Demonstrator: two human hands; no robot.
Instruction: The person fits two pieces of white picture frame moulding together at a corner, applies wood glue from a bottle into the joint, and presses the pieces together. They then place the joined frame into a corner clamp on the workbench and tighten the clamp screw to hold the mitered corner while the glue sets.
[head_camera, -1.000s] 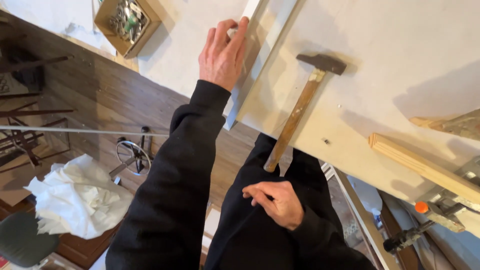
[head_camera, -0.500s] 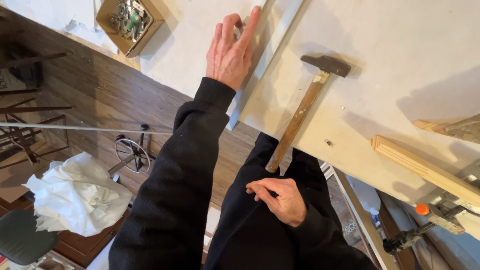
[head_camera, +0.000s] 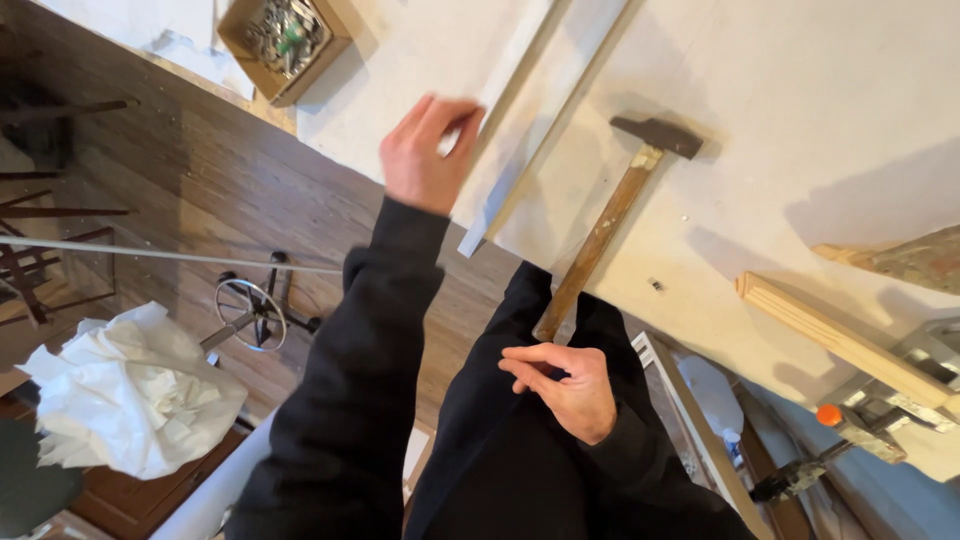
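The left hand (head_camera: 425, 155) pinches the long pale wooden strip (head_camera: 505, 95) on the pale table (head_camera: 800, 120), fingers closed around its edge. The right hand (head_camera: 565, 390) rests loosely curled against the body, holding nothing I can see. A small cardboard box (head_camera: 285, 40) holds metal hardware (screws, perhaps); a wooden-handled hammer (head_camera: 610, 225) lies nearby.

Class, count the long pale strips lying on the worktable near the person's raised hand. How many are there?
2: one pale strip under the left hand, a second strip beside it, toward the hammer. Both run past the top edge.
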